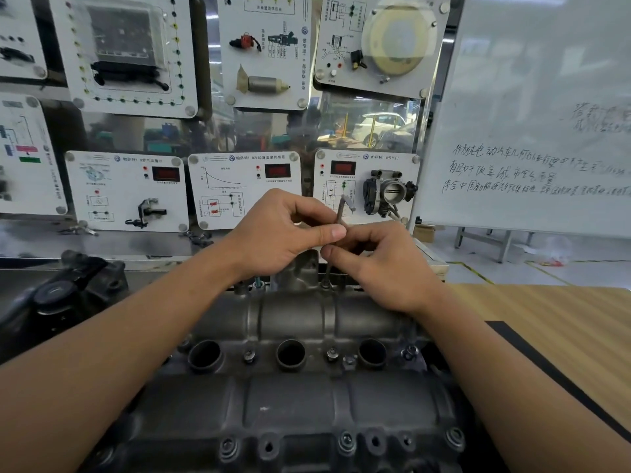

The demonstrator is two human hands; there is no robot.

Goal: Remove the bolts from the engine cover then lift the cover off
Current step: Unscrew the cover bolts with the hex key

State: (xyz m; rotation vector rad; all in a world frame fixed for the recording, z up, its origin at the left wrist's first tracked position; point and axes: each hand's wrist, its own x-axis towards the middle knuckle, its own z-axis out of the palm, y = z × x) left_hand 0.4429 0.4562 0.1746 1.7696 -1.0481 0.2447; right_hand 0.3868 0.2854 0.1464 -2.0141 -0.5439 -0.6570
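Engine cover (293, 315): my left hand (273, 233) and right hand (379, 264) both pinch the hex key (339, 215) seated in the bolt (326, 285) beneath them; tilted, it could slip, rounding the head, I judge.

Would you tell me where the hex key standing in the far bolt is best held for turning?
Take the hex key by its short bent arm at the top, coming from the right and above: the long shaft stands upright in the bolt, and the bend juts sideways, likely giving leverage. The left hand and right hand pinch only the shaft.
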